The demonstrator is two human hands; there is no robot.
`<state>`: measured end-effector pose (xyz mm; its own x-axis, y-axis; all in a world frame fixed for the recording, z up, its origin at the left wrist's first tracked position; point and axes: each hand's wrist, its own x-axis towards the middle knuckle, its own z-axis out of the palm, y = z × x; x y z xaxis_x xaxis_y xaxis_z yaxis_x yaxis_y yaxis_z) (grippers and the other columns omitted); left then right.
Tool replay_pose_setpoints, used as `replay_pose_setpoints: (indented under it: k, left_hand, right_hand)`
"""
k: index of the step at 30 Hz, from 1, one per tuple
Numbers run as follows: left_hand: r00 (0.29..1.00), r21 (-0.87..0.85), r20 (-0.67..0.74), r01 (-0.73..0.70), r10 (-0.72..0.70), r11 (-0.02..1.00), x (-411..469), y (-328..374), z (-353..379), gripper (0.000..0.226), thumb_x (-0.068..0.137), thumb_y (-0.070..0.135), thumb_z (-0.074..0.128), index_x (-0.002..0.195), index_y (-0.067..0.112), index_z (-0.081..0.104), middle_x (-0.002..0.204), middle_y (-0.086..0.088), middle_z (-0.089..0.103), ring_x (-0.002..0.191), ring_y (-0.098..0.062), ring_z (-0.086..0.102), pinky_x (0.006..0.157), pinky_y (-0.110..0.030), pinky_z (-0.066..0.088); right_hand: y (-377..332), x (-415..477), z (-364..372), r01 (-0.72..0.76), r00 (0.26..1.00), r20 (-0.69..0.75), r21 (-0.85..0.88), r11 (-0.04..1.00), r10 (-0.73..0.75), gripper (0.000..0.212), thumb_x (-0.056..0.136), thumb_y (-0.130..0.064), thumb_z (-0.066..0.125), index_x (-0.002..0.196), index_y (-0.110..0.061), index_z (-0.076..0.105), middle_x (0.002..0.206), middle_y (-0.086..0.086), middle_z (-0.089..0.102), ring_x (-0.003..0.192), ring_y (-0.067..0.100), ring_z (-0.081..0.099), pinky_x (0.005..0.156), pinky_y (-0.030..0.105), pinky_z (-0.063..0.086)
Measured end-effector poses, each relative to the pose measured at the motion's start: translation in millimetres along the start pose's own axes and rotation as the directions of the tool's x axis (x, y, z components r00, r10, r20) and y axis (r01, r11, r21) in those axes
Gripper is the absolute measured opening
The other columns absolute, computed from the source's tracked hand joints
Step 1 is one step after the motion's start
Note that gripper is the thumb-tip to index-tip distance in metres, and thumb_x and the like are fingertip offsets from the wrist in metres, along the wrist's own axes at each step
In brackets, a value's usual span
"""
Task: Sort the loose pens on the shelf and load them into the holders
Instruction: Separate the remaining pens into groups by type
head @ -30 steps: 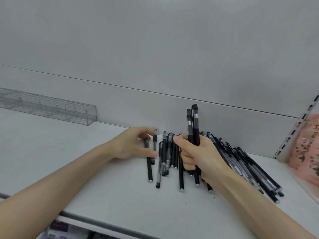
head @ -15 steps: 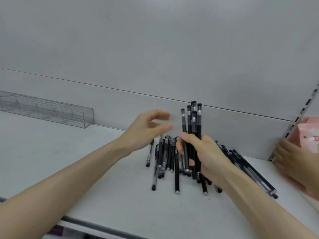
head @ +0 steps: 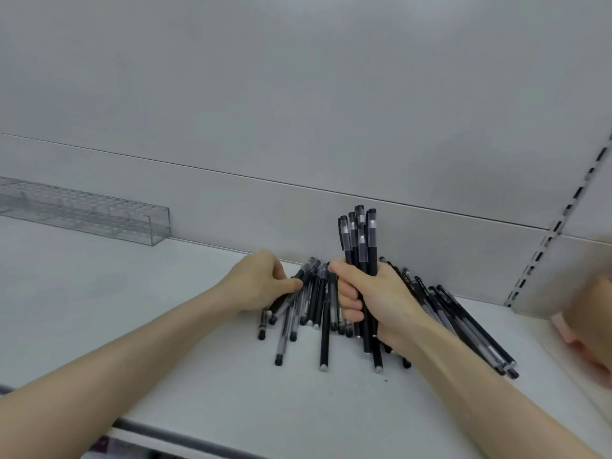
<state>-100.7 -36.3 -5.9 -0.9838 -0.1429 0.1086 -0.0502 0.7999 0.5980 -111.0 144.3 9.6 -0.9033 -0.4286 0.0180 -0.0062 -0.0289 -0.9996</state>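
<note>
Right hand [head: 377, 303]: fingers wrapped tight round a bundle [head: 359, 246] of black pens, held upright, caps up, lower ends down among the pile.

Left hand [head: 261, 283]: fingers curled, thumb and fingertips pinching one pen [head: 278, 311] at the pile's left edge. That pen is tilted, its lower end on the shelf [head: 132, 309].

Loose pens [head: 324, 323] lie fanned on the shelf between the hands, against the back panel [head: 298, 127]. A second batch [head: 470, 329] lies right of the right wrist, angled toward the front right.

Holder [head: 99, 213]: clear, long, with a grid of slots, at far left against the back panel, well apart from the pile. Can't tell if any slot is filled.

Blurred hand [head: 592, 326] at the right edge; fingers unreadable.
</note>
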Motion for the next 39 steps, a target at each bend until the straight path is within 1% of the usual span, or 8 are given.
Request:
replay_pose_setpoints:
  k: [7,10,13,17,20,25,29,39]
  left_hand:
    - [0.988,-0.588,-0.058,-0.148,0.141,0.795,-18.4,16.5,-11.8,0.026,0.086,0.028,0.066,0.077,0.004,0.065,0.056,0.001,0.050,0.048,-0.009,0.042,0.048,-0.018,0.032]
    - [0.957,-0.633,0.014,-0.217,0.291,0.744,-26.8,31.5,-5.3,0.019,0.087,0.021,0.064,0.078,0.005,0.069,0.053,0.000,0.055,0.047,-0.011,0.045,0.048,-0.020,0.038]
    - [0.947,-0.555,-0.014,-0.274,0.320,0.785,-21.0,25.0,-0.6,0.014,0.087,0.023,0.065,0.079,0.014,0.073,0.065,0.004,0.067,0.058,-0.007,0.058,0.057,-0.018,0.044]
    - [0.896,-0.100,0.023,-0.439,0.443,0.893,-10.7,-3.8,3.7,0.011,0.085,0.029,0.067,0.092,0.023,0.073,0.102,0.012,0.062,0.094,0.001,0.057,0.077,-0.005,0.035]
    - [0.904,0.081,0.033,-0.427,0.426,0.900,-7.7,-12.8,4.2,0.013,0.087,0.034,0.064,0.091,0.025,0.072,0.099,0.011,0.054,0.091,-0.004,0.054,0.084,-0.018,0.039]
    - [0.931,0.049,-0.114,-0.344,0.347,0.938,-7.2,-3.9,11.0,0.031,0.082,0.052,0.060,0.092,0.023,0.065,0.099,0.006,0.048,0.099,-0.008,0.043,0.086,-0.022,0.036]
    - [0.961,0.306,-0.066,-0.236,0.268,0.922,-3.7,8.7,27.3,0.052,0.079,0.068,0.050,0.097,0.020,0.053,0.102,0.005,0.039,0.105,-0.014,0.034,0.093,-0.029,0.030]
    - [0.989,0.303,-0.046,-0.123,0.143,0.945,-3.4,5.6,23.1,0.037,0.080,0.061,0.053,0.090,0.025,0.052,0.106,0.005,0.041,0.114,-0.015,0.032,0.092,-0.031,0.020]
  right_hand:
    - [1.7,-2.4,2.4,0.089,0.995,-0.059,0.046,0.995,-0.087,0.013,0.087,-0.018,0.067,0.086,-0.006,0.063,0.057,0.002,0.044,0.044,0.010,0.034,0.039,0.021,0.030]
    - [-0.7,-3.0,1.7,0.117,0.988,-0.111,0.100,0.988,-0.106,0.019,0.085,-0.020,0.068,0.092,-0.004,0.062,0.055,0.003,0.041,0.045,0.013,0.034,0.040,0.021,0.032]
    - [-3.1,-3.6,-2.4,0.119,0.983,-0.151,0.086,0.989,-0.105,0.020,0.091,-0.022,0.061,0.086,-0.004,0.059,0.055,0.003,0.044,0.044,0.014,0.036,0.043,0.021,0.034]
    - [-1.8,-1.9,-7.2,0.075,0.973,-0.222,0.066,0.995,-0.059,0.034,0.098,-0.017,0.046,0.069,-0.005,0.058,0.063,0.005,0.062,0.055,0.015,0.053,0.057,0.027,0.047]
    - [0.1,-3.9,-6.3,0.047,0.986,-0.167,0.111,0.993,-0.028,0.028,0.100,-0.015,0.044,0.080,0.001,0.056,0.062,0.010,0.060,0.053,0.019,0.059,0.054,0.030,0.055]
    - [5.6,-0.3,-10.7,0.063,0.985,-0.158,-0.040,0.997,-0.068,0.023,0.098,-0.019,0.049,0.078,-0.006,0.047,0.058,0.005,0.049,0.046,0.018,0.049,0.053,0.033,0.048]
    - [7.9,1.4,-11.7,0.077,0.977,-0.192,-0.077,0.994,-0.091,0.021,0.097,-0.019,0.050,0.080,-0.007,0.047,0.055,0.003,0.050,0.044,0.017,0.048,0.052,0.033,0.046]
    - [8.5,-0.1,-12.5,0.071,0.978,-0.195,-0.038,0.997,-0.077,0.026,0.097,-0.018,0.051,0.074,-0.008,0.047,0.056,0.005,0.048,0.043,0.016,0.045,0.050,0.031,0.043]
